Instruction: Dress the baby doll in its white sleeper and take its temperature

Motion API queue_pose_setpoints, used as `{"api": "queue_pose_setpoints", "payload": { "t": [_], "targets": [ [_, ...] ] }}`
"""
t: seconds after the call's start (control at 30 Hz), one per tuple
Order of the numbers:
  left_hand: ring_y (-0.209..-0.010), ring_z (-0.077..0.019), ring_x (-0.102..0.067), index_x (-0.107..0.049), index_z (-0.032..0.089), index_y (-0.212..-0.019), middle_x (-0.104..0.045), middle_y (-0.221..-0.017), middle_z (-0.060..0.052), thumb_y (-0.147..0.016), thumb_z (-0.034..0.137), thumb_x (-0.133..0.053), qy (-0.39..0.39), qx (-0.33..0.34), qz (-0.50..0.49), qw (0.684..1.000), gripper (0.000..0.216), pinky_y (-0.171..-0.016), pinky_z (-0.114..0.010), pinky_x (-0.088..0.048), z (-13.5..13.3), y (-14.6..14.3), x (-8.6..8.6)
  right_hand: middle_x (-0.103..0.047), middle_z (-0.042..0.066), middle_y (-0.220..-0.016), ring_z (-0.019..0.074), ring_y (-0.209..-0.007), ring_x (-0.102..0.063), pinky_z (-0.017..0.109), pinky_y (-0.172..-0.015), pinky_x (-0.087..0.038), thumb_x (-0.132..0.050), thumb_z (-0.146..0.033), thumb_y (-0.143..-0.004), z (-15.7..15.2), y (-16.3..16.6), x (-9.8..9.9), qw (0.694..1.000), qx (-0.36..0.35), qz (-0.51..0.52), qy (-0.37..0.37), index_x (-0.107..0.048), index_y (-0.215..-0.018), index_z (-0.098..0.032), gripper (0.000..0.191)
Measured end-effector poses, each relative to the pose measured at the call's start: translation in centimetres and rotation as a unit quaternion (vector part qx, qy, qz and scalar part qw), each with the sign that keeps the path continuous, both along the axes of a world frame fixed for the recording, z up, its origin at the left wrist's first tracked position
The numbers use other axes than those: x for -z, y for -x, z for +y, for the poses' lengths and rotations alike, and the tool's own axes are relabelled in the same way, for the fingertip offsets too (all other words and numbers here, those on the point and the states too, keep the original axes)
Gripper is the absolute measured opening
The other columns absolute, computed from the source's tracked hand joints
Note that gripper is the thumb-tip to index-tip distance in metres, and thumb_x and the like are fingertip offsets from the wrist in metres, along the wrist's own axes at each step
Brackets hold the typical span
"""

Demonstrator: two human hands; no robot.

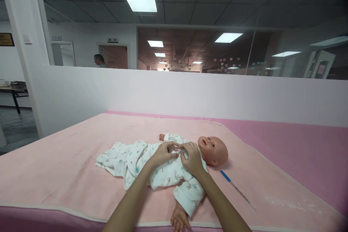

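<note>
A baby doll (pixel 213 149) lies on its back on a pale pink blanket (pixel 67 166), head to the right. It wears a white printed romper (pixel 130 157). My left hand (pixel 163 153) and my right hand (pixel 192 157) meet over the doll's chest, close to its chin. Both hands have their fingers pinched on the front of the romper. A thin object seems to run between the fingertips, too small to make out. One bare doll hand (pixel 179 220) sticks out of a sleeve near the front edge.
A thin blue-tipped stick, like a thermometer (pixel 236 187), lies on the blanket right of the doll. The bed's pink surface (pixel 299 148) extends right. A white partition (pixel 190 92) stands behind. A person (pixel 99 60) is far off at a doorway.
</note>
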State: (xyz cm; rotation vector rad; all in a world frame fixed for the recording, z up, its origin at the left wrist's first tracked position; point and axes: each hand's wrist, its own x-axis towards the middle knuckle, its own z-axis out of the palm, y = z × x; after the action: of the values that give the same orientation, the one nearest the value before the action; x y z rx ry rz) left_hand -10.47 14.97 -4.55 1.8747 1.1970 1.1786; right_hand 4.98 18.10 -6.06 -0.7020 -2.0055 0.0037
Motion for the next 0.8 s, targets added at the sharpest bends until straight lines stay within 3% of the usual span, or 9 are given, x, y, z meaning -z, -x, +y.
{"api": "queue_pose_setpoints", "payload": {
  "t": [0.53,0.8],
  "targets": [
    [-0.056,-0.0053,-0.040,-0.056,0.017,-0.107,-0.059,-0.078,-0.002,-0.062,0.020,-0.062,0.062,0.034,-0.068,0.995,0.045,-0.055,-0.021,-0.032,0.25,0.23,0.01,-0.059,0.002,-0.074,0.0183,-0.075,-0.049,0.030,-0.072,-0.034,-0.046,-0.007,-0.063,0.40,0.12,0.39,0.999,0.033,0.012,0.017,-0.057,-0.077,-0.021,0.022],
    [-0.049,-0.0025,-0.029,-0.058,0.016,-0.097,-0.056,-0.077,0.001,-0.062,0.021,-0.062,0.031,0.019,-0.051,0.998,0.035,-0.049,-0.019,-0.026,-0.21,0.05,-0.49,-0.059,0.003,-0.075,0.0183,-0.075,-0.050,0.030,-0.071,-0.034,-0.046,-0.011,-0.066,0.10,-0.04,-0.05,1.000,0.018,0.019,0.007,-0.056,-0.074,-0.019,0.016]
  ]
}}
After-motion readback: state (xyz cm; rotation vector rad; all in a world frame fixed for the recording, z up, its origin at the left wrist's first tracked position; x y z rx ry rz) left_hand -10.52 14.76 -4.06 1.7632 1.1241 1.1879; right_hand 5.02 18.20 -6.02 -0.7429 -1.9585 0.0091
